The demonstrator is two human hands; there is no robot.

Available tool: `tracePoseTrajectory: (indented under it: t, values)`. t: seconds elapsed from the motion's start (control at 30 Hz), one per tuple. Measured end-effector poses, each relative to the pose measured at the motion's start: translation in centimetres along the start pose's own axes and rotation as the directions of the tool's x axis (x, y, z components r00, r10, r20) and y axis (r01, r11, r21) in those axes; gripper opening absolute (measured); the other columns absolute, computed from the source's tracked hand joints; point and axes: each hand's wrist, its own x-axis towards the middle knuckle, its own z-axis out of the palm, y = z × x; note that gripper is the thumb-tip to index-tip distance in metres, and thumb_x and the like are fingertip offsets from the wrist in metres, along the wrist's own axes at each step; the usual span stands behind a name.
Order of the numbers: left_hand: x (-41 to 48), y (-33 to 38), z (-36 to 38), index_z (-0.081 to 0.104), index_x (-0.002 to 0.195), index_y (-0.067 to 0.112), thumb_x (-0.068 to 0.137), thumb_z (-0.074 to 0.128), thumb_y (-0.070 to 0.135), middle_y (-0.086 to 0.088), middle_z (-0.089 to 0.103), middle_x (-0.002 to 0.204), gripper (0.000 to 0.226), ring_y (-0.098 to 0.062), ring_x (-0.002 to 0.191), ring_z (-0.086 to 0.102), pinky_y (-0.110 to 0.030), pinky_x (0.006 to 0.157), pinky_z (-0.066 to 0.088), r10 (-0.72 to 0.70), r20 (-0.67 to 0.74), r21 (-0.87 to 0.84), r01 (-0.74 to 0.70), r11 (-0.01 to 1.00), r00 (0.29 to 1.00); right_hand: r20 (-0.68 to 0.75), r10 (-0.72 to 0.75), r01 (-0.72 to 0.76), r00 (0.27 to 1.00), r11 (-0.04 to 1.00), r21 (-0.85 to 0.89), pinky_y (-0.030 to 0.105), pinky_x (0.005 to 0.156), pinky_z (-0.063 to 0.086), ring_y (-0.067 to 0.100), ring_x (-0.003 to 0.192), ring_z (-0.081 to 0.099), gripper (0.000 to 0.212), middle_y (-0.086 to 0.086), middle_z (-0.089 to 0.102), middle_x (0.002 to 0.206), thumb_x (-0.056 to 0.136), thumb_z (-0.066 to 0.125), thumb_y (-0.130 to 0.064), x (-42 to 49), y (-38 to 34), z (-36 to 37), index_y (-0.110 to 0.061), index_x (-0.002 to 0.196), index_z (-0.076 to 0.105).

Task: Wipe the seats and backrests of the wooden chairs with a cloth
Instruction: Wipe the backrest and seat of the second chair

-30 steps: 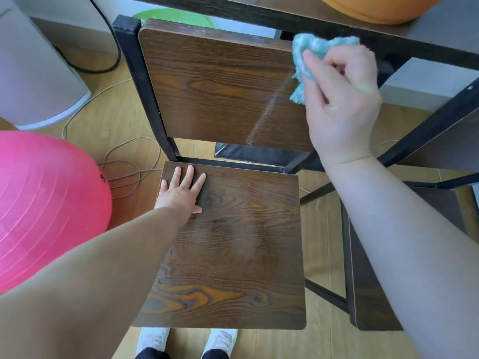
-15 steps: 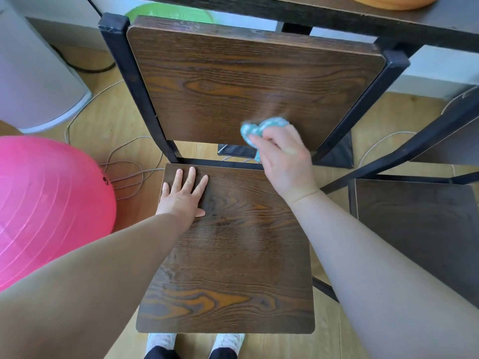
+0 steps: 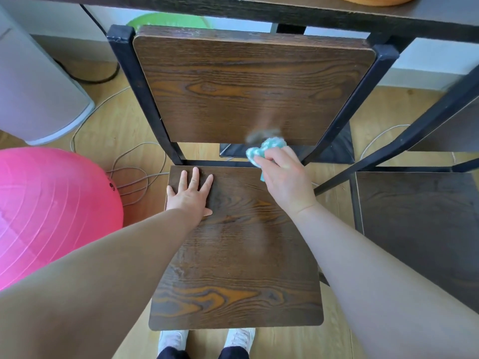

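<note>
Teal fluffy cloth (image 3: 265,149) sits bunched in the right hand (image 3: 283,177), fingers closed around it, at the dark wood-grain backrest's (image 3: 248,84) lower edge. Left hand (image 3: 190,196) lies flat, fingers spread, on the rounded-corner seat (image 3: 238,268). Black metal frame (image 3: 137,86); pink ribbed exercise ball (image 3: 51,211) cut off left.

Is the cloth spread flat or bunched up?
Bunched up: the teal cloth sits crumpled in the right hand at the backrest's lower edge.

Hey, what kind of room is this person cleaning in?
Probably a room in a home, perhaps a dining or living area: a wooden chair stands pushed up to a dark table on wood-look flooring, with a pink exercise ball and loose cables beside it.
</note>
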Motion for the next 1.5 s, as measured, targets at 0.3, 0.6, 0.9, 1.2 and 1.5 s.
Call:
tracePoseTrajectory:
  t: [0.3,0.6,0.9,1.2,1.5]
  values:
    - [0.7,4.8,-1.9,-0.023,0.151,0.041,0.095,0.058,0.052,-0.003,-0.032,0.160,0.100,-0.037,0.148,-0.023,-0.066,0.117,0.013,0.022,-0.001,-0.067,-0.022,0.998,1.000,-0.542,-0.058,0.013,0.838,0.996,-0.085,0.023,0.078,0.045,0.028,0.084,0.056,0.017,0.017,0.064,0.090,0.092,0.064,-0.003,3.8,0.9,-11.8,-0.002,0.106,0.073]
    - [1.5,6.4,-1.6,-0.022,0.152,0.041,0.094,0.062,0.047,-0.002,-0.035,0.159,0.103,-0.037,0.147,-0.027,-0.068,0.115,0.010,-0.029,0.066,-0.046,0.032,0.998,0.997,-0.589,-0.133,0.083,0.797,0.990,-0.110,0.015,0.085,0.044,0.021,0.090,0.055,0.017,0.016,0.067,0.091,0.096,0.063,-0.014,7.0,2.8,-10.9,-0.004,0.103,0.075]
    - [1.9,6.4,-1.0,-0.026,0.151,0.039,0.095,0.058,0.049,-0.004,-0.037,0.158,0.102,-0.038,0.146,-0.028,-0.068,0.116,0.009,-0.032,0.047,-0.009,0.032,0.999,0.998,-0.278,-0.210,0.207,0.937,0.977,-0.042,0.032,0.077,0.052,0.026,0.087,0.050,0.021,0.007,0.061,0.088,0.094,0.056,0.001,3.3,2.7,-0.9,-0.008,0.099,0.074]
    - [1.9,6.4,-1.0,-0.028,0.150,0.037,0.096,0.056,0.050,-0.005,-0.038,0.157,0.101,-0.038,0.146,-0.029,-0.068,0.116,0.009,-0.032,0.052,0.012,0.031,0.999,0.998,-0.015,-0.147,0.146,0.989,0.988,-0.045,0.039,0.055,0.055,0.022,0.093,0.046,0.020,0.006,0.060,0.091,0.087,0.056,-0.003,0.6,2.9,1.8,-0.008,0.101,0.071]
    - [1.9,6.5,-1.4,-0.028,0.151,0.035,0.096,0.056,0.050,-0.006,-0.037,0.158,0.101,-0.040,0.146,-0.028,-0.068,0.116,0.010,-0.028,0.067,0.020,0.027,0.999,0.997,-0.357,-0.109,0.085,0.928,0.993,-0.083,0.034,0.073,0.046,0.033,0.078,0.052,0.020,0.014,0.066,0.087,0.089,0.062,0.003,-0.2,3.2,-8.6,-0.004,0.100,0.076]
